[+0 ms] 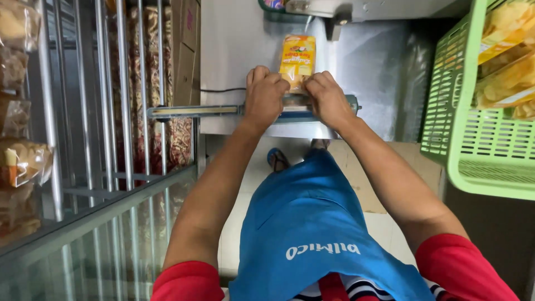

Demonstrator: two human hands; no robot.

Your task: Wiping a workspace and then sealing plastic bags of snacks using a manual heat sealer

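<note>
A steel table [384, 61] stretches out in front of me, with a metal rack [83, 139] of bagged snacks on my left and a green basket [473, 128] of yellow packets on my right. Along the table's near edge lies a long bar sealer [195, 110], running left to right. A yellow snack packet [297, 58] lies flat on the table, its long axis pointing straight away from me, its near end resting on the sealer. My left hand [264, 95] and right hand [327, 99] are curled, each pinching a near corner of the packet. Both sit equally close, the packet centred between them.
</note>
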